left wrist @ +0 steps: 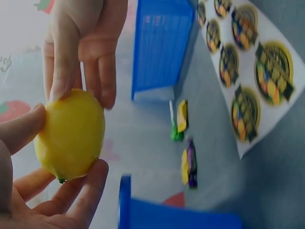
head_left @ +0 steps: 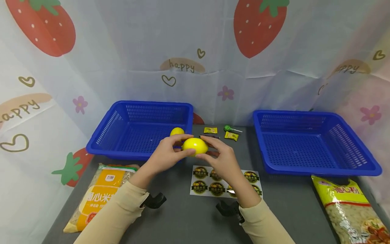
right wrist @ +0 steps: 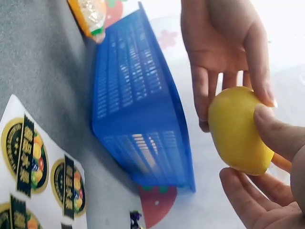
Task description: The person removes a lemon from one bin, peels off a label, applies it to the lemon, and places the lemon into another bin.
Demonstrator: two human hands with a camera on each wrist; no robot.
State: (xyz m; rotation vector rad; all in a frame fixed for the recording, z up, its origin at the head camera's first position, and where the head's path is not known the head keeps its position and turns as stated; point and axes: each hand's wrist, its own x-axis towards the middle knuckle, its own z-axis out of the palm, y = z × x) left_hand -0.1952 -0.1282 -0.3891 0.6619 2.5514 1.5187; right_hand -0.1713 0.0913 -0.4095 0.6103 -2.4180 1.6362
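Note:
A shiny yellow lemon [head_left: 195, 145] is held up between both hands, above the dark table. My left hand [head_left: 167, 152] grips one end with thumb and fingers; my right hand [head_left: 223, 160] grips the other end the same way. Seen from the left wrist, the lemon [left wrist: 71, 133] shows a small green stem tip at its lower end. Fingers of both hands also meet the lemon [right wrist: 238, 131] in the right wrist view. Behind my left hand, a second lemon [head_left: 177, 131] shows in the left blue basket [head_left: 140, 156], partly hidden. Below the hands lies a sheet of round fruit stickers [head_left: 199, 196].
Another blue basket [head_left: 323, 171] stands on the right. Between the baskets lie two yellow-wrapped candies [head_left: 231, 136], a green lollipop [head_left: 228, 128] and a dark-wrapped candy [left wrist: 191, 164]. A pasta bag [head_left: 100, 196] lies front left, another bag [head_left: 347, 206] front right. A strawberry-print curtain [head_left: 213, 40] hangs behind.

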